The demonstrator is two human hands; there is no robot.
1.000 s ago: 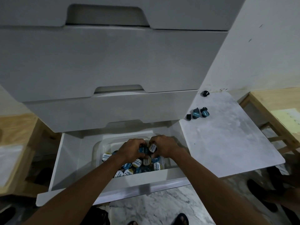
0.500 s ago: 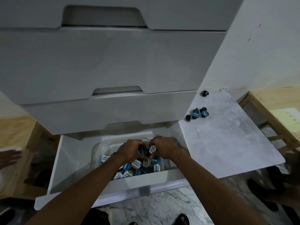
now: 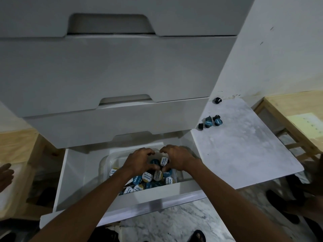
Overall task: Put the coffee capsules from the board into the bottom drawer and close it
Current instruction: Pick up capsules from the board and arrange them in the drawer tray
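The bottom drawer point(image 3: 157, 194) of the white cabinet stands pulled out. Inside it a clear plastic tub point(image 3: 104, 160) holds several blue and cream coffee capsules point(image 3: 148, 177). My left hand point(image 3: 139, 160) and my right hand point(image 3: 178, 158) hover side by side just over the pile, fingers arched and apart, with nothing gripped. On the grey marble board point(image 3: 244, 151) to the right lies a small cluster of dark blue capsules point(image 3: 210, 122) near the cabinet. One more dark capsule point(image 3: 218, 100) lies at the board's far corner.
Two shut drawers point(image 3: 113, 72) overhang the open one. Pale wooden tables flank the cabinet at left point(image 3: 15, 145) and right point(image 3: 295, 110). Another person's hand point(image 3: 5, 175) shows at the left edge. Dark shoes point(image 3: 196, 235) stand on the marble floor below.
Both my hands were pressed together, closed over capsules in the tub. They have since lifted slightly and parted, fingers spread. Another person's hand has come in at the left edge.
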